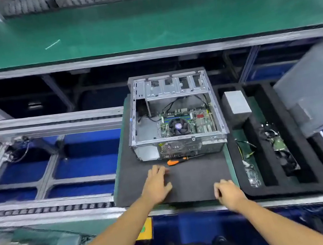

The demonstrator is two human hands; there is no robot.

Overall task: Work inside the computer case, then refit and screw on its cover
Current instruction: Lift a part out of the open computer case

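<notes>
An open computer case (pixel 174 116) lies on its side on a black foam mat (pixel 189 179), its motherboard and round CPU fan (pixel 178 126) showing. An orange-handled screwdriver (pixel 180 160) lies on the mat just in front of the case. The grey cover panel (pixel 319 87) leans tilted at the right, apart from the case. My left hand (pixel 156 184) rests flat on the mat with fingers spread, a little short of the screwdriver handle. My right hand (pixel 229 193) hovers over the mat's front right corner with fingers curled, holding nothing that I can see.
A black foam tray (pixel 275 192) to the right holds a grey box (pixel 237 107), cables and boards in its slots. A conveyor frame with rollers runs left (pixel 42 208). A green belt (pixel 139 23) crosses behind. A yellow box (pixel 145 228) sits below the bench edge.
</notes>
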